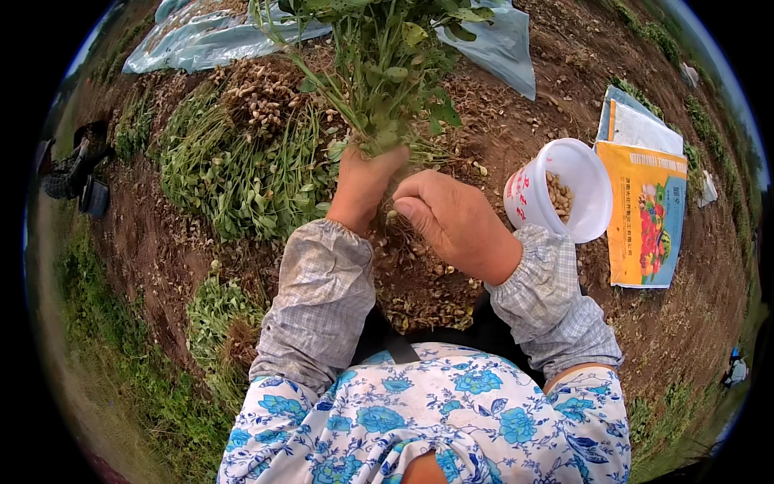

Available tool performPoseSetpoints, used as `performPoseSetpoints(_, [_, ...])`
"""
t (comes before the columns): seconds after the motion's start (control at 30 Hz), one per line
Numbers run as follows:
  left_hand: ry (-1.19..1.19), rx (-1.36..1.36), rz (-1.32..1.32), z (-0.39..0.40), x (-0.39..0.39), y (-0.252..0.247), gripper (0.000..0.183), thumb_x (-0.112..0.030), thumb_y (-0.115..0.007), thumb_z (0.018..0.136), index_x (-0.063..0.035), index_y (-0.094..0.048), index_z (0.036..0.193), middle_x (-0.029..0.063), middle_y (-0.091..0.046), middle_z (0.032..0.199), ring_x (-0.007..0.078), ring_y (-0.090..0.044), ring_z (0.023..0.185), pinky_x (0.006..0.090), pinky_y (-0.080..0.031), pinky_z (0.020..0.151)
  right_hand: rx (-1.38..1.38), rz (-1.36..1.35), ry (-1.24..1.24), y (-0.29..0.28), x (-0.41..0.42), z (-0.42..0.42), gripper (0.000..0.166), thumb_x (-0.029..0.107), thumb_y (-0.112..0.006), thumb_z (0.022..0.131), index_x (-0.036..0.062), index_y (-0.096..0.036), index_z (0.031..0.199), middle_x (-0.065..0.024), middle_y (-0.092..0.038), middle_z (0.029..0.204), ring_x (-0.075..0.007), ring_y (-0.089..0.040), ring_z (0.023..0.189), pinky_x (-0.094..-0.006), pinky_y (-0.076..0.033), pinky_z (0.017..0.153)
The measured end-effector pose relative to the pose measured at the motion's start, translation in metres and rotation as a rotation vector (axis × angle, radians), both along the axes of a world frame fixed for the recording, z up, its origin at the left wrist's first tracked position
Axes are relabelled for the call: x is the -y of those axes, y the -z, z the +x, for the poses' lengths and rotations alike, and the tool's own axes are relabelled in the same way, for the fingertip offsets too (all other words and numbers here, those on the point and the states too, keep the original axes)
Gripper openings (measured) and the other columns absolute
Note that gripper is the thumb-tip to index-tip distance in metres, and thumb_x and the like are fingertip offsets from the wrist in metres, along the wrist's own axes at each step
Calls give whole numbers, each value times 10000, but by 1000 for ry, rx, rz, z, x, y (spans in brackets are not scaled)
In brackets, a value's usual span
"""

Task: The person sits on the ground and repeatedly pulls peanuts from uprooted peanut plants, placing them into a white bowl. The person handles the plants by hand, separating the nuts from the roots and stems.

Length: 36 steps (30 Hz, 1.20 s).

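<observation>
My left hand [369,184] is closed around the lower stems of a leafy green peanut plant bunch [384,72], whose tops point away from me. Beside the root end, my right hand [456,221] has its fingers curled in, with the thumb on top. Whatever lies inside those fingers is hidden. A pale peanut pod [392,215] shows among thin roots between the two hands. By my right wrist a white plastic bucket [523,193] leans towards the right, with picked peanuts [560,196] inside and red writing on its side.
A heap of peanut plants [254,163] with pods lies at left. Smaller plants [224,320] lie nearer me. Plastic sheeting [236,42] spreads beyond. A yellow printed fertilizer bag [647,212] lies right of the bucket. Far left, a person [69,169] is beside a dark bucket [95,198].
</observation>
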<state>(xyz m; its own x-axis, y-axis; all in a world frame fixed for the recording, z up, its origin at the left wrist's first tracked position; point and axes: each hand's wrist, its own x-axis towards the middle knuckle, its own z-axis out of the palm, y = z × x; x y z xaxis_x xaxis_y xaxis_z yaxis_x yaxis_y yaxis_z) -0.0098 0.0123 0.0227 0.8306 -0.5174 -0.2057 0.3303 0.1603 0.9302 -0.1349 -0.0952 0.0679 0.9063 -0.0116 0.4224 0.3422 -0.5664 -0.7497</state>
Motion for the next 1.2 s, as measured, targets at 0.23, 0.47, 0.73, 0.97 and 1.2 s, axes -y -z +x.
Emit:
performPoseSetpoints(0.23, [-130, -86, 31, 32, -26, -5, 238, -102, -735, 840, 1, -676, 1046, 90, -719, 932, 186, -708, 761, 315, -588, 683, -461, 1148, 88, 4, 53, 8, 223, 265, -557, 1016, 56, -588, 945, 1, -591, 810, -46, -510, 658, -191, -407, 521])
performPoseSetpoints(0.47, [-162, -72, -69, 22, -20, -18, 219, -105, -725, 857, 9, -678, 1037, 93, -721, 883, 177, -708, 686, 313, -603, 610, -578, 337, 16, 24, 24, 7, 383, 307, -742, 865, -5, -659, 1072, -55, -598, 744, -163, -596, 704, -335, -481, 653])
performPoseSetpoints(0.73, [-81, -87, -86, 26, -24, -13, 183, -106, -702, 876, -4, -669, 1024, 77, -713, 869, 173, -707, 732, 302, -596, 620, -285, -53, 55, 40, 19, 13, 303, 273, -693, 849, 5, -644, 983, -159, -623, 881, -330, -622, 771, -420, -501, 694])
performPoseSetpoints(0.97, [-65, -55, -99, 26, -26, -18, 199, -108, -712, 870, 1, -666, 1030, 79, -711, 889, 174, -702, 734, 309, -592, 637, -171, -252, 53, 26, 18, 7, 189, 209, -651, 843, 20, -646, 836, -135, -618, 772, -321, -624, 665, -423, -513, 627])
performPoseSetpoints(1.2, [-211, 31, 2, 45, -38, -7, 272, -159, -733, 863, -10, -678, 1084, 71, -719, 936, 171, -705, 771, 313, -590, 697, -513, 303, -121, -32, 54, -17, 235, 225, -628, 898, 4, -656, 822, -41, -617, 704, -107, -554, 637, -278, -451, 596])
